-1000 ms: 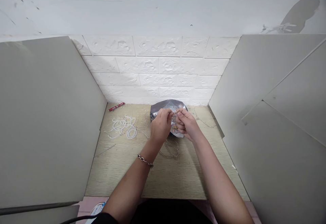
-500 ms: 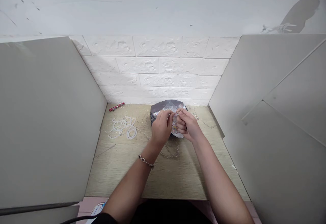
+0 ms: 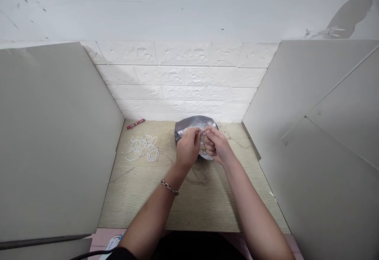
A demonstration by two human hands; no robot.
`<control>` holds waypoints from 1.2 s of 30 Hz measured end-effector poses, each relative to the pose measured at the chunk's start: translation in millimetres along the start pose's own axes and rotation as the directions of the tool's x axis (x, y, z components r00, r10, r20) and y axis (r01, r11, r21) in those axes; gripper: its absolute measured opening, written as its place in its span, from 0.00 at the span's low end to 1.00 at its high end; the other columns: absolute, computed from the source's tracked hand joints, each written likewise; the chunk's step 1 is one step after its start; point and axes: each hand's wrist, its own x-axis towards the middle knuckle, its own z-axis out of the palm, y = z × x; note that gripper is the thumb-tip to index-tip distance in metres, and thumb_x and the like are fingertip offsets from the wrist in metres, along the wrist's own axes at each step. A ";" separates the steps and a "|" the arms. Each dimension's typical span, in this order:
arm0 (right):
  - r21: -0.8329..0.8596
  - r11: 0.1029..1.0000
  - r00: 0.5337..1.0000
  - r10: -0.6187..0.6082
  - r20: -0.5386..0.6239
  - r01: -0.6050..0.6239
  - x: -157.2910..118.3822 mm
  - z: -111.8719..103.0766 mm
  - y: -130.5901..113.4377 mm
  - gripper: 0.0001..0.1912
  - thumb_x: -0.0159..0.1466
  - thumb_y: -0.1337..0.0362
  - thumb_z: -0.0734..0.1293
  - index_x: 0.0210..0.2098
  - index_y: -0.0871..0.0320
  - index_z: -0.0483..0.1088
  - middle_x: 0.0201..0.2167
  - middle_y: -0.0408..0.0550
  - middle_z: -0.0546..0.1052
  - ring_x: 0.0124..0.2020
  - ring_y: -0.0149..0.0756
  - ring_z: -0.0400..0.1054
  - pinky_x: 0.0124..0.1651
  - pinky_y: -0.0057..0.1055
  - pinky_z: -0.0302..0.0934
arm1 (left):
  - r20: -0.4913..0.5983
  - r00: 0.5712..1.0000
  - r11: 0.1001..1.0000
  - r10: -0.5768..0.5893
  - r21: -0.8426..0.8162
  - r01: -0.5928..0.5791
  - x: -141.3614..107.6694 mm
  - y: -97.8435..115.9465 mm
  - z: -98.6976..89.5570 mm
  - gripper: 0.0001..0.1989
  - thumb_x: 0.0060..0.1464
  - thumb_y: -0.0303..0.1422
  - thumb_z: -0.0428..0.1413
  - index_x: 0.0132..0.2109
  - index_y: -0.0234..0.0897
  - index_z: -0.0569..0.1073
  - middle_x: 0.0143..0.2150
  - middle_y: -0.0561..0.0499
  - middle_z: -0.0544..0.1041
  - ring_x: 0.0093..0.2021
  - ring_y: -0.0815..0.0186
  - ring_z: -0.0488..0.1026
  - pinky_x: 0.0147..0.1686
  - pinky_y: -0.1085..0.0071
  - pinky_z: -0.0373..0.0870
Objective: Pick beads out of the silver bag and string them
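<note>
Over the bag (image 3: 194, 122) on the desk (image 3: 207, 208) I hold my left hand (image 3: 187, 146) and right hand (image 3: 218, 144), each grip pressed together, on what I cannot tell, the work, I judge, under way but unfinished, beads (image 3: 152, 153) lying loose at left

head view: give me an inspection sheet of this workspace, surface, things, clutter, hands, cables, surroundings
surface: table, pale, wood-like grain
things: bag, silvery, at the back, colourful bits in or on it; white beads in loops left of it; clear beads on the near side of it
clutter: red packet, back left; thin strand at right, too fine to identify
left hand: at the bag, fingertips pinched
right hand: facing the left, also pinched; anything held is too small to tell
cables: black cord, lower left
surroundings: brick-pattern wall behind, grey partitions both sides
</note>
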 end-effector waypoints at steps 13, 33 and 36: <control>0.004 1.000 1.000 -0.005 -0.010 0.005 -0.1 0.2 -0.8 0.11 0.52 0.58 0.62 0.30 0.55 0.57 0.12 0.32 0.51 0.10 0.17 0.38 0.10 0.15 0.31 | 0.005 1.000 1.000 0.007 0.013 -0.007 0.3 0.6 -1.1 0.09 0.53 0.33 0.42 0.34 0.35 0.65 0.28 0.51 0.68 0.31 0.71 0.65 0.29 0.75 0.58; 0.013 1.000 1.000 -0.014 -0.008 0.014 1.4 -2.2 0.7 0.09 0.54 0.59 0.61 0.30 0.55 0.57 0.13 0.32 0.52 0.10 0.17 0.38 0.10 0.15 0.31 | 0.000 1.000 1.000 0.010 0.009 -0.010 0.0 1.3 -0.9 0.09 0.53 0.33 0.42 0.34 0.35 0.65 0.28 0.51 0.68 0.31 0.71 0.65 0.29 0.75 0.58; 0.014 1.000 1.000 -0.012 -0.005 0.013 1.8 -2.5 1.1 0.08 0.54 0.59 0.61 0.30 0.55 0.57 0.13 0.32 0.52 0.10 0.17 0.38 0.10 0.15 0.31 | 0.001 1.000 1.000 0.010 0.019 -0.010 0.0 0.5 -1.3 0.09 0.53 0.33 0.42 0.34 0.35 0.65 0.28 0.51 0.68 0.31 0.71 0.65 0.29 0.75 0.58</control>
